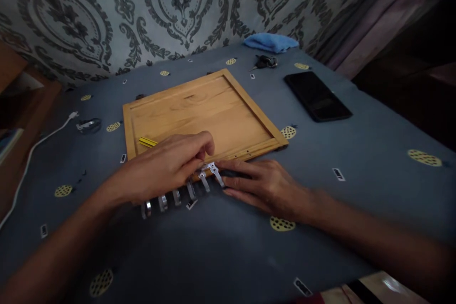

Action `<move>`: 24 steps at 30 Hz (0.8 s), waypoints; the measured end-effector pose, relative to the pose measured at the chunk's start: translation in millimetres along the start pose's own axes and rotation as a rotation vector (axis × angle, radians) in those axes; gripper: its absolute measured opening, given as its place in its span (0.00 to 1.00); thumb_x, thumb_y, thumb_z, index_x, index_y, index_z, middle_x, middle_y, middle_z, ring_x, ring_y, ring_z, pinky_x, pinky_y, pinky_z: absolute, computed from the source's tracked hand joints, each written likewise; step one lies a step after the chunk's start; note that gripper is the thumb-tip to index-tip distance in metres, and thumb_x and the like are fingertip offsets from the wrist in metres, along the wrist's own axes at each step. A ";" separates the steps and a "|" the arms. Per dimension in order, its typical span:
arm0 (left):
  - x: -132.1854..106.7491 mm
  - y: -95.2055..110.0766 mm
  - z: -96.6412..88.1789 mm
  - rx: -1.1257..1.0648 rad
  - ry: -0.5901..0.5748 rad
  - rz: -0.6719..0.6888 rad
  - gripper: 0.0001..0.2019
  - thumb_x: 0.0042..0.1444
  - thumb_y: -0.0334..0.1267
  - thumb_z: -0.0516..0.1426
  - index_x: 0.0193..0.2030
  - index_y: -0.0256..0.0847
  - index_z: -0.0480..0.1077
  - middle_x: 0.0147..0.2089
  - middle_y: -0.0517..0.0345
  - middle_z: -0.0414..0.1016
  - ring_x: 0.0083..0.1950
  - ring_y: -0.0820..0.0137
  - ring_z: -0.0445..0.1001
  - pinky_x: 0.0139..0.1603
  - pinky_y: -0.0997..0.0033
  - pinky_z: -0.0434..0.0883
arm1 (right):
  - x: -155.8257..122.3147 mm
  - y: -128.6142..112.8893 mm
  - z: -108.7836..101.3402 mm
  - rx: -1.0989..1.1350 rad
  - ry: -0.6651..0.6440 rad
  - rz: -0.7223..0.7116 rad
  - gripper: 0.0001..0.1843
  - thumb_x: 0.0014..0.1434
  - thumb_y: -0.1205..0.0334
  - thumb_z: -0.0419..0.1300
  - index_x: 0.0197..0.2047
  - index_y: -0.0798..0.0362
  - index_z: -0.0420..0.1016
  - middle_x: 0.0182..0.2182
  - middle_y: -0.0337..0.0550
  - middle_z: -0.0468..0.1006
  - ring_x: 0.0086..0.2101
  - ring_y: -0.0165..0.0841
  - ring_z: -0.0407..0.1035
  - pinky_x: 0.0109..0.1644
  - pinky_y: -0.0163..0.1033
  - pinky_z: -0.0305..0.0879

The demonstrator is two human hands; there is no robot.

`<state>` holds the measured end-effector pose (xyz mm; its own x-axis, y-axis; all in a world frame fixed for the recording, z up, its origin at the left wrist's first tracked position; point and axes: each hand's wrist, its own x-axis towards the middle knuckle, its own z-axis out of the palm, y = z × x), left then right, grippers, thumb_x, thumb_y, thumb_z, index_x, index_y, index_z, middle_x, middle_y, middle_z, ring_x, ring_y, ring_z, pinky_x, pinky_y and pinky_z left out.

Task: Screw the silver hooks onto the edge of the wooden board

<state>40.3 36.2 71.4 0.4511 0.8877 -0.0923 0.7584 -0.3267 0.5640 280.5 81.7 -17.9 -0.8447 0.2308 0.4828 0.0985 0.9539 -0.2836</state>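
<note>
A framed wooden board (199,109) lies on the cloth, with several curved metal hooks (177,196) along its near edge. My right hand (263,183) pinches the rightmost metal hook (216,174) against that edge from the right. Over the same edge, just left of this hook, my left hand (171,164) is bent with its fingers curled together. Whatever its fingertips hold is too small or hidden to name. Partly under the left hand, a yellow stick with dark stripes (147,142) rests on the board. Small dark holes show in the edge right of the hooks.
A dark phone (318,96) lies to the right on the blue-grey tablecloth (374,228). Behind it are a small bunch of dark items (265,62) and a folded blue cloth (271,42). On the left are a white cable (42,142) and a clear packet (89,125).
</note>
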 end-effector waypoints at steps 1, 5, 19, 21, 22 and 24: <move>1.0 -2.4 -0.7 0.002 -0.005 -0.004 0.04 0.64 0.33 0.51 0.43 0.43 0.66 0.37 0.62 0.73 0.36 0.72 0.71 0.35 0.73 0.64 | 0.8 -0.2 0.0 -0.010 0.005 0.002 0.13 0.72 0.62 0.54 0.45 0.55 0.81 0.54 0.51 0.80 0.35 0.33 0.80 0.35 0.37 0.77; -4.8 -15.0 -11.9 0.045 -0.021 -0.043 0.04 0.64 0.34 0.50 0.39 0.43 0.65 0.35 0.62 0.72 0.35 0.72 0.70 0.34 0.72 0.62 | 2.9 -1.6 -2.0 -0.028 0.029 0.001 0.15 0.73 0.62 0.53 0.44 0.54 0.81 0.53 0.49 0.81 0.30 0.31 0.79 0.31 0.37 0.76; -126.9 -92.3 -16.1 0.418 0.423 -0.562 0.10 0.67 0.41 0.53 0.44 0.37 0.70 0.40 0.56 0.74 0.38 0.69 0.73 0.41 0.65 0.72 | -4.8 5.7 8.4 -0.001 0.135 0.007 0.15 0.71 0.64 0.53 0.44 0.47 0.82 0.53 0.43 0.81 0.37 0.35 0.81 0.34 0.35 0.79; -136.8 -104.0 0.3 0.454 0.473 -0.629 0.13 0.66 0.44 0.57 0.47 0.36 0.71 0.45 0.54 0.75 0.43 0.68 0.75 0.45 0.61 0.76 | -8.2 9.1 10.0 0.017 0.090 0.013 0.15 0.70 0.65 0.53 0.45 0.46 0.83 0.56 0.42 0.79 0.38 0.35 0.81 0.36 0.35 0.79; -139.4 -108.2 6.7 0.458 0.482 -0.644 0.13 0.66 0.44 0.57 0.48 0.36 0.71 0.46 0.53 0.75 0.44 0.67 0.76 0.47 0.60 0.76 | -9.7 11.1 10.9 0.022 0.093 0.018 0.15 0.70 0.65 0.54 0.45 0.45 0.83 0.56 0.41 0.79 0.38 0.35 0.81 0.36 0.35 0.79; -141.9 -112.9 12.8 0.442 0.478 -0.646 0.13 0.66 0.44 0.58 0.49 0.36 0.72 0.47 0.52 0.76 0.46 0.67 0.76 0.47 0.59 0.77 | -13.1 14.2 14.7 0.027 0.075 0.051 0.16 0.70 0.64 0.54 0.47 0.43 0.83 0.57 0.40 0.78 0.40 0.36 0.81 0.38 0.36 0.79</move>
<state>-103.3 -57.1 10.3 -0.2917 0.9484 0.1243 0.9507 0.2732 0.1467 285.3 89.4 -40.4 -0.7973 0.2939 0.5272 0.1256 0.9351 -0.3314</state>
